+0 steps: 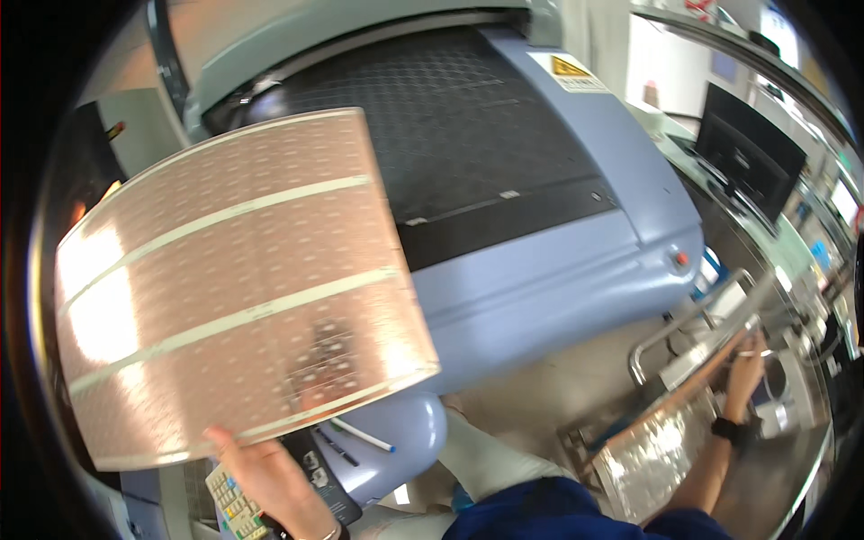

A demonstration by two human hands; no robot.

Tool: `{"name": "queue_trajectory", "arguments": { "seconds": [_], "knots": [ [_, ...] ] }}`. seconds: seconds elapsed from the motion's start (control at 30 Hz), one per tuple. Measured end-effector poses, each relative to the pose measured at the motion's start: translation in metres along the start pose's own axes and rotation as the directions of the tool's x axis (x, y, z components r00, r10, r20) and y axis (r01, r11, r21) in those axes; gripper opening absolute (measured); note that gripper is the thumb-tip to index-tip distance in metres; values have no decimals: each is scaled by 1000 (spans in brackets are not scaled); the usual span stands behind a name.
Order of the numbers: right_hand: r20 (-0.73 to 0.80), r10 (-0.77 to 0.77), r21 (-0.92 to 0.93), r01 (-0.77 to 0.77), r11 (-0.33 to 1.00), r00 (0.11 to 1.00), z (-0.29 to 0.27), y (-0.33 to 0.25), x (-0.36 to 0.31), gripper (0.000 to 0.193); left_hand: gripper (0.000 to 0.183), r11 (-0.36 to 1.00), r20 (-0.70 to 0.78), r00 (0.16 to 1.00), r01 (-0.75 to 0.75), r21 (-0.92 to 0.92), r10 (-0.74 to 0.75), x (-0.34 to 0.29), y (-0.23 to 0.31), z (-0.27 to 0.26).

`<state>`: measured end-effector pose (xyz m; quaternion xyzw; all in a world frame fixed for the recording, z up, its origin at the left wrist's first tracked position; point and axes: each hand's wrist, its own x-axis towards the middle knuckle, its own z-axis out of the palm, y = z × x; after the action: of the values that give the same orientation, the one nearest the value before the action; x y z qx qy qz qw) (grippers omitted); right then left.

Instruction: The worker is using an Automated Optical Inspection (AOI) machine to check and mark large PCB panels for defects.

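A large copper-coloured circuit board panel, crossed by two pale strips and dotted with small marks, is tilted up at the left. My left hand is closed on its near lower edge, thumb on the face. At the far right, my right hand reaches over a metal-framed cart. It is by the upper end of a copper-edged panel standing there. The fingers are small and blurred, so their grip cannot be made out. A dark watch is on the right wrist.
Ahead stands a blue-grey machine with a black patterned bed and a red button. A pen, a marker and a keypad are near my left hand. A shiny sheet lies in the cart. A monitor stands at right.
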<state>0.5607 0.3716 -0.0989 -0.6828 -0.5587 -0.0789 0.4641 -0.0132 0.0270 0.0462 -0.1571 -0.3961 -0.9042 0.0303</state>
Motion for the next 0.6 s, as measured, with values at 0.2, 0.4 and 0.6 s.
{"name": "queue_trajectory", "arguments": {
  "seconds": [0.2,0.4,0.6],
  "knots": [
    [292,-444,868,-40,496,847,-16,-231,38,41,35,979,105,994,60,-193,-40,-17,-44,78],
    [560,-540,813,-544,210,628,56,-364,-11,51,26,930,257,955,221,-293,-146,-32,-64,151],
    [669,-324,717,-695,47,669,65,-393,-1,21,28,888,355,922,289,-358,-157,-40,-92,189]
  ]
}}
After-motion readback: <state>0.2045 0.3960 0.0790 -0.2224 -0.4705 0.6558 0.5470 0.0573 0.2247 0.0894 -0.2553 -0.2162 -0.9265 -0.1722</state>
